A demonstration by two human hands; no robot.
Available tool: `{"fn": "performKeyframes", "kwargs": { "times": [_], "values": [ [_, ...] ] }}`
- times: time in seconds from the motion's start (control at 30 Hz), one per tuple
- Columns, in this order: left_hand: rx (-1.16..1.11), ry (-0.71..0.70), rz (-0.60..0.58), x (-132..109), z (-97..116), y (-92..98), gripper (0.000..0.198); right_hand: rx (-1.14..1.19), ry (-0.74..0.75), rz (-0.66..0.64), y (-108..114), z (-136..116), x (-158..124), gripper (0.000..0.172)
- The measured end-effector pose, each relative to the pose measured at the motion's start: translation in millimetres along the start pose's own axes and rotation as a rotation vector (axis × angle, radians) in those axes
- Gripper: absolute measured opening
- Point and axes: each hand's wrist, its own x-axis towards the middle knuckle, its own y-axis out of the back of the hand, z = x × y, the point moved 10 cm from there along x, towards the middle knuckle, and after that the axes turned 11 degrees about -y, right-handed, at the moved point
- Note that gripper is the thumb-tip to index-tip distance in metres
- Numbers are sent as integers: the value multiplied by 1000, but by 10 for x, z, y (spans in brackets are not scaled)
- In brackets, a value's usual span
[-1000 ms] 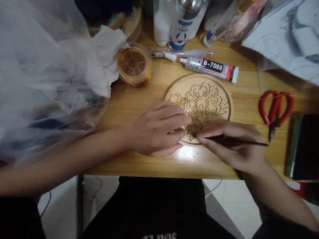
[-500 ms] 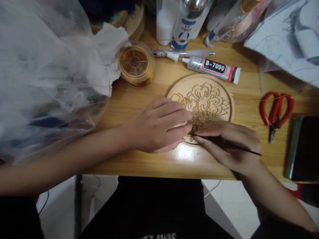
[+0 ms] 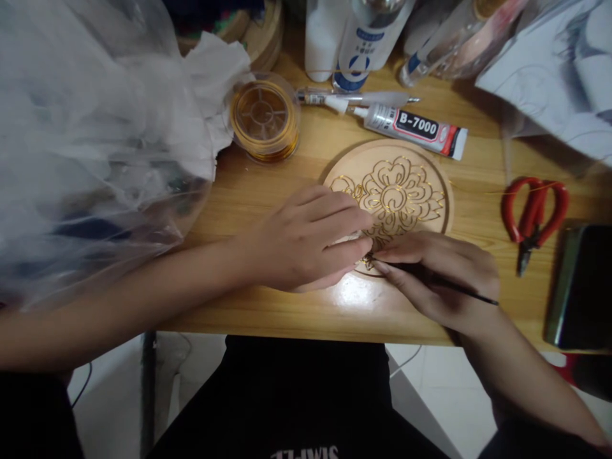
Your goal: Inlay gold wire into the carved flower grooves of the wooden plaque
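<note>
A round wooden plaque (image 3: pixel 435 172) with a raised rim lies on the table, bearing a flower design outlined in gold wire. My left hand (image 3: pixel 315 239) rests over its lower left part, fingers bent and closed together; a bit of something whitish shows between them, too covered to name. In my right hand (image 3: pixel 444 274), thumb and fingers pinch a thin dark stick-like tool (image 3: pixel 471 292). Its tip meets the small gold wire shapes at the plaque's lower edge, close to my left fingertips. Whether the tip grips a piece of wire is too small to see.
A spool of gold wire (image 3: pixel 264 118) stands left of the plaque. Behind lie a B-7000 glue tube (image 3: pixel 415 127), a pen (image 3: pixel 382 98) and bottles (image 3: pixel 356 60). Red-handled pliers (image 3: pixel 533 213) and a dark phone-like slab (image 3: pixel 581 287) are at right; a plastic bag (image 3: pixel 95 127) fills the left.
The view has shifted slightly, so the things on the table sit a little farther right. Both hands keep nearly the same pose at the plaque's lower edge; the tool's rear end has dipped slightly.
</note>
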Motion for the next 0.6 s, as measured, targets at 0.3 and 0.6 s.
{"fn": "performKeyframes", "kwargs": {
  "times": [0.3,0.6],
  "values": [
    [63,-7,-72,12,0,-62,17,11,-6,-11,-8,9,4,18],
    [-66,25,16,6,-31,-5,13,106,-107,-23,0,82,20,16]
  ]
}}
